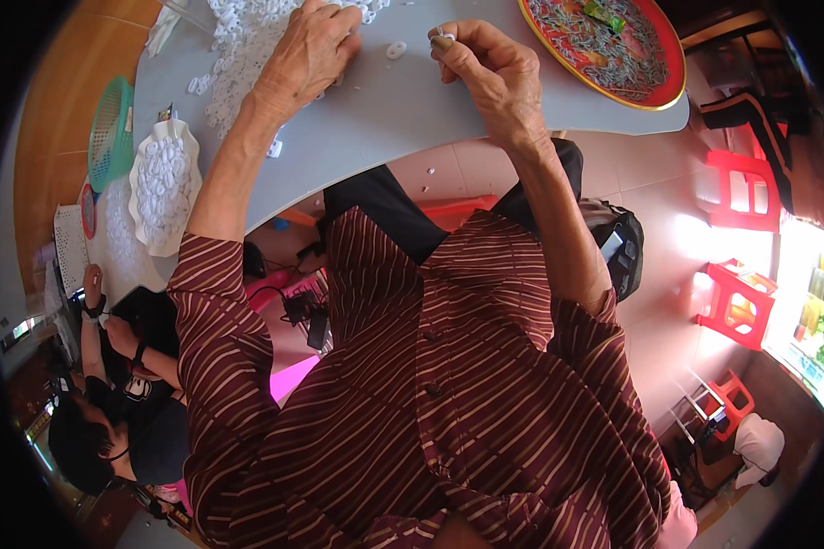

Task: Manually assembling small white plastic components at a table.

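Observation:
My right hand (pixel 499 78) is raised over the grey table (pixel 375 119), thumb and forefinger pinching a small white plastic piece. Most of that piece is hidden by the fingertips. At the near side of a large heap of white plastic pieces (pixel 238 41), my left hand (pixel 309 50) has its fingers curled together. Its fingertips reach the top edge of the picture, so what they hold, if anything, cannot be made out. One loose white oval piece with a slot (pixel 395 50) lies on the table between my hands. To the right stands a round red tray (pixel 677 69) of thin grey metal bits.
A scalloped white dish (pixel 195 188) full of white pieces is at the table's left edge, beside a green basket (pixel 110 133). A person in black (pixel 142 403) works at lower left. Red stools (pixel 742 302) and a black bag (pixel 627 247) are on the right.

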Action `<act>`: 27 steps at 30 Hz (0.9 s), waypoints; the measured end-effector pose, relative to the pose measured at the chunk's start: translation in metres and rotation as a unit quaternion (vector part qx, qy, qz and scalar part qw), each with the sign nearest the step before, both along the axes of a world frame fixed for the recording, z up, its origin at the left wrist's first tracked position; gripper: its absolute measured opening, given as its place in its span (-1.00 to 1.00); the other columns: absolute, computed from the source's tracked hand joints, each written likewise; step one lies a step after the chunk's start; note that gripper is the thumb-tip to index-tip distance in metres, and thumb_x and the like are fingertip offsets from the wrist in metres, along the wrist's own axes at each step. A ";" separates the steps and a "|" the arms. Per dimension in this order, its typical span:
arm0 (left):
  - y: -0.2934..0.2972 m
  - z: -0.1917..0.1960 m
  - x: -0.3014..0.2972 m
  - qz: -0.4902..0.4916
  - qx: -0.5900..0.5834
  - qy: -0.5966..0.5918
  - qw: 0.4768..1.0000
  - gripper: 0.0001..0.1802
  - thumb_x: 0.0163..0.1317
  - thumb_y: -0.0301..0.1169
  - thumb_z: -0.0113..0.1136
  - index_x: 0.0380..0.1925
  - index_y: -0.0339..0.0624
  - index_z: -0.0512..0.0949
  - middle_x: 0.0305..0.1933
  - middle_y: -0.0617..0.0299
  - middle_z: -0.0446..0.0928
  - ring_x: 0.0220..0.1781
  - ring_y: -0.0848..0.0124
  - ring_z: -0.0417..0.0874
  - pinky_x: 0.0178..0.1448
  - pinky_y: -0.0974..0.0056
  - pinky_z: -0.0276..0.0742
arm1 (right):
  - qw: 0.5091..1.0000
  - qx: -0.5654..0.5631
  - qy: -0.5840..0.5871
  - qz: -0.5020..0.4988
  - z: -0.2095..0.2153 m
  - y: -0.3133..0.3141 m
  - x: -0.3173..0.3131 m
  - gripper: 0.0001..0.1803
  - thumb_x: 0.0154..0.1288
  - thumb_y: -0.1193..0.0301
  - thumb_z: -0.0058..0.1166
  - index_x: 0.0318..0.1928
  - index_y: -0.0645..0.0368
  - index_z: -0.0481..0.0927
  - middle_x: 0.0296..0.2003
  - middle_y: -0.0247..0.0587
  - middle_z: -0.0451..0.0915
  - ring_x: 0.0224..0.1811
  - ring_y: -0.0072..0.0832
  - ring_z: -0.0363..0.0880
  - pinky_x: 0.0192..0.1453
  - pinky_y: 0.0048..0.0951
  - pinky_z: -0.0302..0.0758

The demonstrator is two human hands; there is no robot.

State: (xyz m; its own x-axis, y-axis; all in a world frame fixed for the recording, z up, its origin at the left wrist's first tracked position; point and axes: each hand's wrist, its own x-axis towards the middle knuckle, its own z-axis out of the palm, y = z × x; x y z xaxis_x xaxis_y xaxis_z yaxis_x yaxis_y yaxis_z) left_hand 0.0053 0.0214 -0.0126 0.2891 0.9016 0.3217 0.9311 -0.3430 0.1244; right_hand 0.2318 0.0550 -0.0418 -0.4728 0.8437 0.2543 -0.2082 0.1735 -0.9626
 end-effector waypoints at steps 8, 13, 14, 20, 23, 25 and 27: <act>-0.009 -0.006 0.011 0.070 -0.089 -0.408 0.906 -0.85 0.22 -0.49 0.14 -0.20 -0.21 0.52 -0.25 0.27 0.54 -0.21 0.45 0.56 -0.10 0.37 0.44 | 0.999 0.007 0.023 -0.030 -0.001 -0.002 -0.004 -0.83 0.25 0.43 0.15 -0.23 0.30 0.62 -0.52 -0.43 0.54 -0.48 -0.74 0.41 -0.35 -0.68 0.41; -0.010 -0.009 0.030 0.002 -0.100 -0.611 0.786 -0.78 0.29 -0.39 0.10 -0.11 -0.24 0.53 -0.25 0.33 0.55 -0.22 0.51 0.58 -0.09 0.43 0.42 | 0.996 -0.030 0.079 0.004 0.000 -0.003 -0.005 -0.85 0.21 0.50 0.18 -0.21 0.29 0.62 -0.48 -0.38 0.58 -0.44 -0.71 0.47 -0.30 -0.66 0.47; -0.010 -0.008 0.035 0.000 -0.101 -0.611 0.785 -0.78 0.29 -0.39 0.10 -0.11 -0.24 0.53 -0.25 0.33 0.55 -0.22 0.51 0.58 -0.09 0.43 0.42 | 0.996 -0.030 0.079 0.002 -0.001 -0.003 -0.005 -0.85 0.21 0.50 0.18 -0.21 0.29 0.62 -0.48 -0.38 0.58 -0.44 -0.71 0.47 -0.30 -0.66 0.47; -0.010 0.001 0.056 -0.001 -0.097 -0.542 0.835 -0.80 0.32 -0.40 0.06 -0.14 -0.26 0.52 -0.27 0.30 0.55 -0.20 0.52 0.57 -0.07 0.42 0.42 | 0.996 -0.032 0.084 -0.004 -0.001 -0.002 -0.007 -0.70 0.19 0.52 0.20 -0.06 0.30 0.51 -0.43 -0.28 0.61 -0.40 -0.66 0.54 -0.28 -0.61 0.53; -0.011 0.005 0.061 0.011 -0.073 -0.508 0.858 -0.81 0.33 -0.41 0.04 -0.15 -0.26 0.51 -0.28 0.30 0.55 -0.20 0.53 0.57 -0.07 0.43 0.43 | 0.995 -0.036 0.088 -0.003 0.000 -0.002 -0.007 -0.66 0.20 0.52 0.19 -0.01 0.30 0.47 -0.43 -0.25 0.61 -0.40 -0.65 0.54 -0.27 -0.61 0.54; -0.011 0.003 0.063 0.010 -0.056 -0.506 0.861 -0.82 0.33 -0.42 0.04 -0.16 -0.27 0.51 -0.28 0.29 0.55 -0.21 0.54 0.59 -0.08 0.46 0.45 | 0.996 -0.029 0.085 -0.006 0.001 -0.003 -0.006 -0.65 0.20 0.52 0.19 0.00 0.30 0.46 -0.43 -0.25 0.61 -0.39 -0.65 0.55 -0.27 -0.61 0.55; -0.011 0.005 0.063 0.008 -0.051 -0.493 0.869 -0.83 0.33 -0.42 0.05 -0.16 -0.27 0.50 -0.28 0.29 0.55 -0.21 0.54 0.59 -0.09 0.46 0.45 | 0.996 -0.026 0.086 -0.006 0.001 -0.003 -0.006 -0.65 0.20 0.53 0.19 0.00 0.30 0.47 -0.42 -0.25 0.61 -0.39 -0.65 0.55 -0.26 -0.61 0.55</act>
State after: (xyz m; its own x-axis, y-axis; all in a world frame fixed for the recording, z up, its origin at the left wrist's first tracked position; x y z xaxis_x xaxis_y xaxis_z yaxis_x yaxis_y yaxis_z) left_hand 0.0686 0.0103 -0.0076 -0.0947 0.9411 0.3247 0.3598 -0.2718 0.8926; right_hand 0.2259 0.0522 -0.0413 -0.4149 0.8635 0.2867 -0.3695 0.1280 -0.9204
